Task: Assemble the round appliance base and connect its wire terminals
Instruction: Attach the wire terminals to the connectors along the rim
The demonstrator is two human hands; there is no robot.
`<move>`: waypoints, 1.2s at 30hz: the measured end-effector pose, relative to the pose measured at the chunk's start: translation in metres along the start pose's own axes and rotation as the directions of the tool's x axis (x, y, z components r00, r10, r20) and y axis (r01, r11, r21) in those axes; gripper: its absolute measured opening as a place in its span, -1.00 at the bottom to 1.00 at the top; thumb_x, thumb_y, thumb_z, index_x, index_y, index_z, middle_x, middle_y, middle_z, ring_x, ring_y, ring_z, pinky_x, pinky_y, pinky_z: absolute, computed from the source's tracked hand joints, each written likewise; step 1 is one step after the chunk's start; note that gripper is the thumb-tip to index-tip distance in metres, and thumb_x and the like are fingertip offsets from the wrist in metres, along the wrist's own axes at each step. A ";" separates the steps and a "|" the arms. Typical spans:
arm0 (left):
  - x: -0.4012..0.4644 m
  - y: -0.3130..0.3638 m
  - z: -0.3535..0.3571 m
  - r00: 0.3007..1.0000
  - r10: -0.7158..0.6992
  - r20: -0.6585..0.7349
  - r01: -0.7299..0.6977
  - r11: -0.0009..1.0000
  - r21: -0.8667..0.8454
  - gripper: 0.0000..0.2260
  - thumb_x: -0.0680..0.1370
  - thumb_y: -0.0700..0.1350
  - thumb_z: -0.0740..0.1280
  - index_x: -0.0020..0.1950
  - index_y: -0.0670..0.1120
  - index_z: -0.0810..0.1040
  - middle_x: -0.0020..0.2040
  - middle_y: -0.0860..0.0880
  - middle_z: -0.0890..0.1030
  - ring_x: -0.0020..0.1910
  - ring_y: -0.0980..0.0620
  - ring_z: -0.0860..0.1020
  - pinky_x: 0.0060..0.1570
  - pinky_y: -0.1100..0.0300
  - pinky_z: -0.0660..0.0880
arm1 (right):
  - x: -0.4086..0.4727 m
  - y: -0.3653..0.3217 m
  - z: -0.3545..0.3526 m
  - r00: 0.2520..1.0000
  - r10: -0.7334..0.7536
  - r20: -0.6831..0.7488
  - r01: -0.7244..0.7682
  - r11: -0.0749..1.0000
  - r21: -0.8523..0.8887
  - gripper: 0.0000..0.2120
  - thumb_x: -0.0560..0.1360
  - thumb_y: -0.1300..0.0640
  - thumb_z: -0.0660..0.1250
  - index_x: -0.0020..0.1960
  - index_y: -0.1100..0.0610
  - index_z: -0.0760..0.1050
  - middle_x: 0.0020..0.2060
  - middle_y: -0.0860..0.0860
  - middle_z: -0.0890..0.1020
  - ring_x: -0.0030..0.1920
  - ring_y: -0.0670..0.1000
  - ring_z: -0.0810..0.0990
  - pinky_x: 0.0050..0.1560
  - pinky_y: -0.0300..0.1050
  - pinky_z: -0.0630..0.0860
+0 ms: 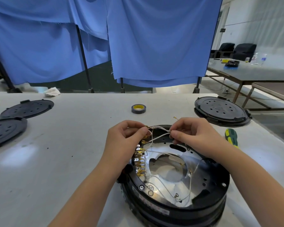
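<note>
The round appliance base (pixel 208 203), a black ring around a shiny metal plate (pixel 156 185), lies on the table in front of me. A row of brass terminals (pixel 140 163) runs along its left inner edge, with thin white wires (pixel 159 136) looping over the plate. My left hand (pixel 123 138) pinches a brass terminal on a wire end above the base's far rim. My right hand (pixel 192 133) pinches the white wires just to the right of it. Both hands hover over the far edge of the base.
A roll of tape (pixel 138 108) with a yellow core lies beyond my hands. A green-and-yellow screwdriver (pixel 231 137) lies at the right. Black round covers sit at far left (pixel 27 108), left edge (pixel 3 130) and far right (pixel 220 110). Crumpled cloth (pixel 52 92) rests at the table's back edge.
</note>
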State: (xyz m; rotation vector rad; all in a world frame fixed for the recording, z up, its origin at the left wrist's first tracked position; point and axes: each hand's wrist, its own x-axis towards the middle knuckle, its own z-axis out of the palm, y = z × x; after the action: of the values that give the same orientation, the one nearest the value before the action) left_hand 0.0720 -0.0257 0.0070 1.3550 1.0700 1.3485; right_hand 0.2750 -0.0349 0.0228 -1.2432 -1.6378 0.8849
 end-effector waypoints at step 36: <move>0.007 -0.010 -0.008 0.997 -0.002 -0.072 0.003 1.000 0.022 -0.93 0.51 -0.20 0.41 -0.07 -0.05 0.65 -0.22 0.03 0.72 -0.17 0.13 0.69 -0.16 0.37 0.58 | 0.008 0.012 -0.013 0.946 -0.048 -0.320 0.037 0.998 -0.042 -0.89 0.51 0.21 0.35 -0.15 0.04 0.56 -0.27 -0.08 0.69 -0.20 -0.17 0.65 -0.12 -0.38 0.55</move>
State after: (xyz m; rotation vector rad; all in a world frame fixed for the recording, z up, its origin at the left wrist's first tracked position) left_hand 0.0645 -0.0163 -0.0018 1.3294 1.1375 1.3964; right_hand 0.2906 -0.0242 0.0185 -1.2956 -1.4173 0.5915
